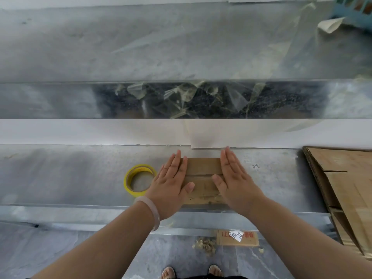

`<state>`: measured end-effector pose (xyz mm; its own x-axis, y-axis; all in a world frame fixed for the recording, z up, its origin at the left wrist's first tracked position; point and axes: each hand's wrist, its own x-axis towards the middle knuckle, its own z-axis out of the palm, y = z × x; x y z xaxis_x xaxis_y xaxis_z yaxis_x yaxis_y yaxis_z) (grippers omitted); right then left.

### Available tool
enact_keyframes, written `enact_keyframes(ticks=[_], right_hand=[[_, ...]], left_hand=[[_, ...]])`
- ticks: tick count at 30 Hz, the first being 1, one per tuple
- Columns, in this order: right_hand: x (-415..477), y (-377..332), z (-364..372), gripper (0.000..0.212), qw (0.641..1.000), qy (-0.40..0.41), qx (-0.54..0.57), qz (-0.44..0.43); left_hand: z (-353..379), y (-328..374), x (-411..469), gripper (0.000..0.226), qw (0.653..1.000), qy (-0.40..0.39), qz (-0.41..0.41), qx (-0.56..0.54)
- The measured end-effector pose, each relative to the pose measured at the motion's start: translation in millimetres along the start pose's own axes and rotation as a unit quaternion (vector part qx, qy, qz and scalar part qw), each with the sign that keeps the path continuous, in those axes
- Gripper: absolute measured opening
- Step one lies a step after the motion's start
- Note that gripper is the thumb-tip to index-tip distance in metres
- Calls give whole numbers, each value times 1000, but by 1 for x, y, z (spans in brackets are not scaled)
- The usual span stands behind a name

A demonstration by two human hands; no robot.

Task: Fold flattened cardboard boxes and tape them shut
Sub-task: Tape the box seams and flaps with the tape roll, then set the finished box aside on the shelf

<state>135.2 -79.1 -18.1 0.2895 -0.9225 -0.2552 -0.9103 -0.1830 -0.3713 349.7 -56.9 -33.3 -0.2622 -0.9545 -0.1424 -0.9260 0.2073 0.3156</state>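
Low in the middle of the frame, a small cardboard box (203, 168) sits on the grey metal counter (70, 178), close to its near edge. The person has both palms down on it. The left hand (171, 182) lies over the box's left end and the right hand (234, 182) over its right end. The fingers (177, 162) of both are straight, held together and flat, pressing rather than gripping anything, and the thumbs point inward toward each other across the near flap. Between the hands the seam where the two top flaps meet shows as a line running side to side. A pale bracelet (154, 211) circles the left wrist. Just to the left of that hand a roll of yellow tape (126, 182) lies flat on the counter, its right edge tucked under the hand. At the right edge of the frame a stack of flattened cardboard (346, 188) rests on the counter and overhangs its front. Beyond the box, mid-frame, crumpled clear tape (181, 97) fills a dark trough. On the floor below lies a cardboard scrap (249, 239) with red print and a white handwritten label (237, 235), and sandalled feet (168, 272) show at the bottom edge. A blue basket (354, 11) sits in the upper right corner.
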Motion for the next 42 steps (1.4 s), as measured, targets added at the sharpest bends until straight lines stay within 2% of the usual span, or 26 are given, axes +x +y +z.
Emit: enact_keyframes(ticks=[3, 5, 6, 8, 9, 10, 11, 12, 15, 16, 17, 18, 20, 22, 24, 28, 29, 32, 33, 36, 37, 40, 42], right_hand=[[-5, -4, 1, 76, 990, 15, 116, 74], [-5, -3, 3, 79, 975, 11, 180, 131], [-5, -2, 3, 81, 962, 8, 222, 157], [-6, -1, 0, 84, 934, 17, 301, 191], [-8, -1, -3, 83, 927, 28, 321, 193], [-10, 0, -7, 80, 924, 43, 329, 192], [-12, 2, -10, 74, 921, 67, 337, 184], [-15, 3, -15, 67, 911, 90, 359, 180], [-25, 0, -30, 39, 858, 131, 467, 170], [-28, -2, -33, 27, 854, 130, 478, 162], [-30, -5, -36, 22, 859, 128, 474, 146], [-32, -7, -37, 20, 867, 128, 465, 129], [-34, -10, -38, 16, 871, 138, 459, 107], [-36, -9, -36, 25, 867, 134, 469, 103], [-36, -6, -32, 43, 871, 117, 465, 108], [-37, 1, -19, 56, 882, 84, 454, 88], [-37, 2, -15, 53, 881, 86, 458, 86], [-38, 4, -9, 19, 868, 106, 471, 112], [-38, 5, -8, 17, 865, 108, 473, 129], [-35, 5, -8, 29, 855, 96, 482, 164], [-34, 3, -12, 29, 851, 90, 489, 171], [-24, 1, -28, 28, 854, 63, 479, 193], [-16, 6, -40, 22, 831, 20, 516, 206]], left_hand=[[3, 3, -4, 86, 989, 65, -34, -132], [6, 8, -7, 92, 958, 87, -117, -248], [6, 10, -8, 87, 931, 74, -160, -319], [5, 15, -9, 50, 887, 50, -187, -420], [3, 18, -10, 28, 890, 51, -178, -417], [0, 21, -12, 17, 897, 66, -167, -404], [-3, 21, -14, 18, 899, 90, -153, -400], [-5, 20, -16, 28, 896, 116, -139, -405], [-9, 13, -19, 88, 884, 135, -112, -433], [-11, 13, -20, 99, 872, 126, -114, -459], [-14, 15, -21, 99, 861, 120, -110, -482], [-17, 17, -21, 88, 855, 126, -110, -491], [-22, 21, -21, 48, 848, 154, -120, -493], [-23, 22, -21, 27, 846, 177, -134, -485], [-20, 20, -22, 25, 851, 184, -140, -472], [-11, 17, -28, 38, 827, 204, -159, -498], [-9, 16, -30, 36, 829, 204, -164, -495], [-6, 15, -37, 28, 836, 180, -189, -483], [-6, 13, -38, 27, 829, 183, -200, -490], [-14, 16, -35, 20, 755, 164, -249, -584], [-19, 17, -32, 19, 744, 147, -264, -596], [-40, 20, -19, 17, 746, 101, -292, -591], [-56, 17, -12, 20, 733, 56, -298, -609]])
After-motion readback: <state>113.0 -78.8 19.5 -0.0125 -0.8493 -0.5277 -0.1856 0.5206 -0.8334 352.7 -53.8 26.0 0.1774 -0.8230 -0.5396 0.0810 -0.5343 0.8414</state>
